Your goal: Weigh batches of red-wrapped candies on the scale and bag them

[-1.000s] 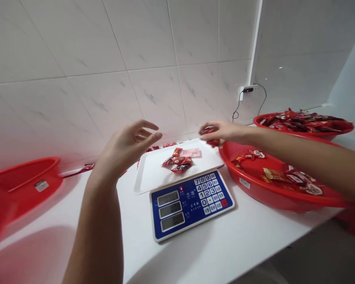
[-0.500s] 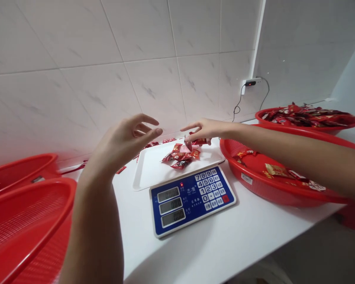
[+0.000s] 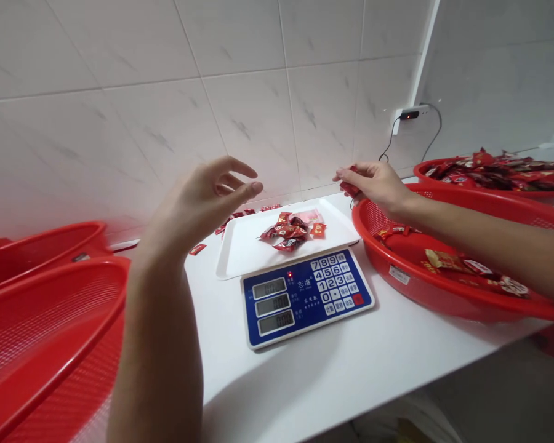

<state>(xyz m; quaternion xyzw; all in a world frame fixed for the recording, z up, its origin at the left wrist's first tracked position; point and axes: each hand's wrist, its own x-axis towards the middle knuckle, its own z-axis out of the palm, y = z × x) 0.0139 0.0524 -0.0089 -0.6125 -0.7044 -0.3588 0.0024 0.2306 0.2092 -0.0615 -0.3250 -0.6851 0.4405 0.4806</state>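
A blue-faced digital scale (image 3: 307, 295) stands on the white counter, its white tray (image 3: 244, 252) carrying a small heap of red wrapped candies (image 3: 290, 229). My left hand (image 3: 203, 206) hovers above the tray's left side, fingers apart and empty. Over the near rim of a red basket (image 3: 425, 289), right of the tray, my right hand (image 3: 378, 184) is closed on a red candy packet (image 3: 349, 186). A few more packets lie in that basket.
Behind it a second red basket (image 3: 530, 197) is piled with packets. Two red mesh baskets (image 3: 37, 332) sit at the left. Loose candies (image 3: 233, 218) lie by the tiled wall. A plug and cable (image 3: 409, 115) hang at the corner. The counter edge runs along the front.
My right hand dropped candies on the tray, then drew back right over the basket rim with a packet in its fingers. The left hand stayed raised. The view shifted left.
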